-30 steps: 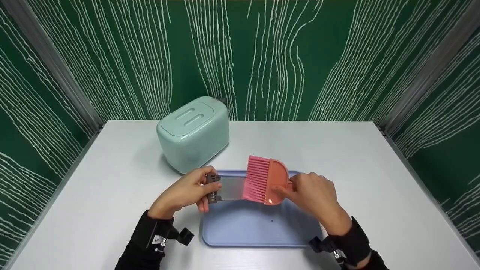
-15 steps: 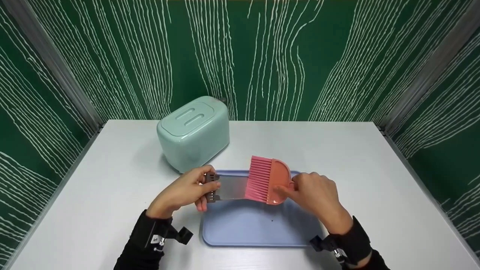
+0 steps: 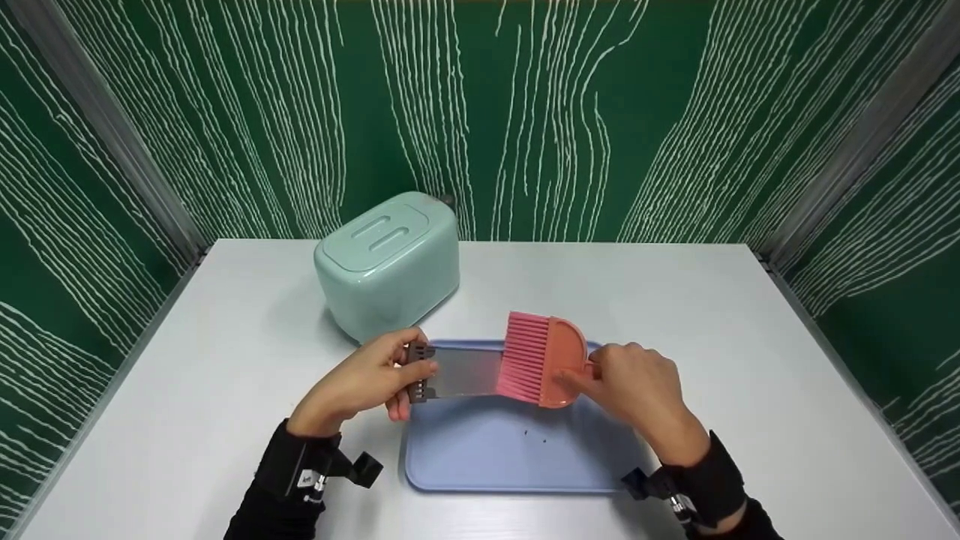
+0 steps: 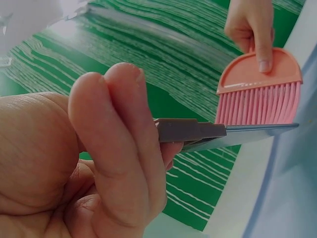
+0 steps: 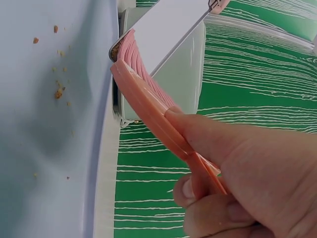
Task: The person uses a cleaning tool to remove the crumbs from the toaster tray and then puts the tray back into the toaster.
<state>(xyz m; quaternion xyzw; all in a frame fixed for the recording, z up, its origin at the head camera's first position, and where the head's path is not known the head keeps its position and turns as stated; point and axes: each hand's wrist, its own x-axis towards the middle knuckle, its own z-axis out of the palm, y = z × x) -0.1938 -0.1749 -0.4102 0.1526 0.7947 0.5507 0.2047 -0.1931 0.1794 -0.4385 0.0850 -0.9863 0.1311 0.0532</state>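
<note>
My left hand (image 3: 367,381) pinches the dark slotted end of a thin metal crumb tray (image 3: 466,372), thumb on top. The tray is held over the blue serving tray (image 3: 480,469). In my right hand (image 3: 637,390) is a small orange brush (image 3: 562,364) with pink bristles, gripped by its handle. Its bristles (image 4: 260,105) press on the far end of the crumb tray and bend there. From the right wrist, brown crumbs (image 5: 117,50) show at that end by the bristles. More crumbs (image 5: 58,93) lie scattered on the blue tray below. The brush hides the crumb tray's right end in the head view.
A mint-green toaster (image 3: 390,270) stands behind the left hand, near the blue tray's back left corner. Everything rests on a white table (image 3: 675,300), with green, white-lined walls (image 3: 480,112) at the back and sides.
The brush has slid slightly right along the crumb tray, toward its far end. My left hand has shifted a little left and up. Another dark crumb now shows on the blue tray.
</note>
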